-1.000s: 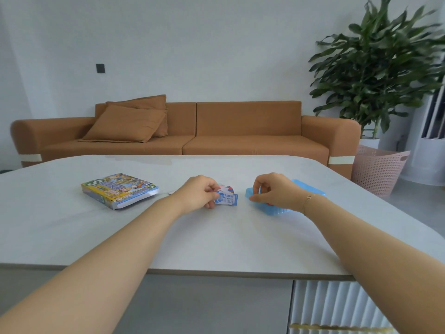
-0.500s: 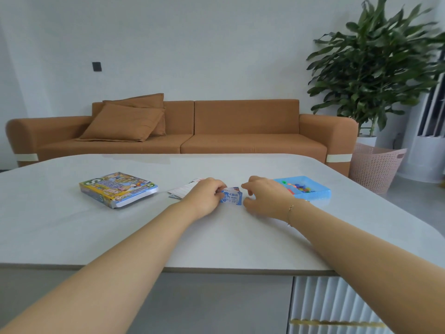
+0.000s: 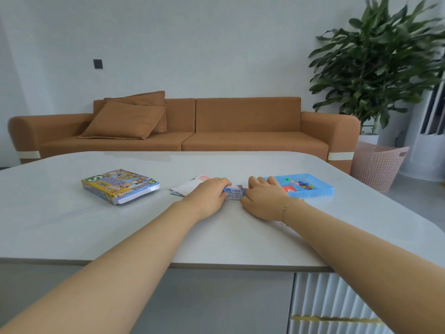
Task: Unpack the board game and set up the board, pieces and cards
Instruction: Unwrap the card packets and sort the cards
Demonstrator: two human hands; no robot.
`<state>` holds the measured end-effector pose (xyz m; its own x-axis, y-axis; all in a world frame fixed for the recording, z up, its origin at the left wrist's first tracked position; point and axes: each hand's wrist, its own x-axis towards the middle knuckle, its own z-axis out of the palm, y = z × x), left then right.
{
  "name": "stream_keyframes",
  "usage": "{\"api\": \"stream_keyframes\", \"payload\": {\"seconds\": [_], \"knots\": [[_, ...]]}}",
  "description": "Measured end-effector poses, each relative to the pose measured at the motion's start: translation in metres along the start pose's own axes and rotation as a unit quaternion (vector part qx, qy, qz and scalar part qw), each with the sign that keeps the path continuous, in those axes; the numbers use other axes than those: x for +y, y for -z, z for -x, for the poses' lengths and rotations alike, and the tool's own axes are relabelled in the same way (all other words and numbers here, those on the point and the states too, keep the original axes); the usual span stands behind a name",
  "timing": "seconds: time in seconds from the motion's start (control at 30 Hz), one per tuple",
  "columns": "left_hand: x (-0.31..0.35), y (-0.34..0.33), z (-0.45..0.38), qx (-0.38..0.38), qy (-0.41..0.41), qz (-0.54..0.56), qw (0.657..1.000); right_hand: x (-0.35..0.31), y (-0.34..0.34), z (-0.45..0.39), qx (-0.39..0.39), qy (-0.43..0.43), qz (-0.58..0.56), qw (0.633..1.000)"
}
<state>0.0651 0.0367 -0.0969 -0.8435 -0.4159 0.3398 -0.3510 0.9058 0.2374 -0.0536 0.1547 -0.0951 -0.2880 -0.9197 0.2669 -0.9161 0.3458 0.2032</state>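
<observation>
Right hand (image 3: 262, 201) now beside held cards (image 3: 234, 192)

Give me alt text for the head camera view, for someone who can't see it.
Both hands, left hand and right hand, hold a small blue-and-white pack of cards on a white table. The game box lies to the left, a blue tray of pieces to the right.

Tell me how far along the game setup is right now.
Done: the blue tray of pieces and a folded sheet are out on the table, apart from the game box. In hand: the left hand and right hand hold a small blue pack of cards between them. Left: no board is laid out, and the pieces are still in the tray.
</observation>
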Motion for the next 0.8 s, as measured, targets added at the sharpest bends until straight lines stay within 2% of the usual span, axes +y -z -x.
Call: {"api": "stream_keyframes", "payload": {"seconds": [0.13, 0.27, 0.37, 0.43, 0.53, 0.7, 0.8], "knots": [[0.002, -0.001, 0.0, -0.019, -0.005, -0.003, 1.0, -0.008, 0.003, 0.003, -0.023, 0.008, -0.002, 1.0], [0.002, 0.001, 0.0, -0.013, -0.019, -0.038, 0.999, -0.005, 0.0, -0.001, -0.021, -0.019, -0.025, 0.999], [-0.001, -0.003, -0.001, -0.01, -0.031, -0.053, 0.998, 0.002, 0.001, -0.001, 0.033, -0.032, -0.054, 0.997], [-0.004, -0.006, -0.002, -0.005, -0.035, -0.06, 0.998, 0.004, 0.002, -0.002, 0.066, -0.04, -0.121, 0.99], [-0.003, -0.007, -0.002, -0.006, -0.041, -0.055, 0.998, 0.006, 0.001, -0.005, 0.062, -0.067, -0.227, 0.97], [-0.004, -0.005, -0.001, 0.013, -0.017, 0.004, 1.0, 0.007, -0.004, -0.008, 0.099, -0.065, -0.284, 0.951], [-0.008, -0.004, -0.002, 0.018, -0.022, -0.004, 1.0, 0.005, -0.004, -0.009, 0.123, -0.063, -0.302, 0.943]]}}
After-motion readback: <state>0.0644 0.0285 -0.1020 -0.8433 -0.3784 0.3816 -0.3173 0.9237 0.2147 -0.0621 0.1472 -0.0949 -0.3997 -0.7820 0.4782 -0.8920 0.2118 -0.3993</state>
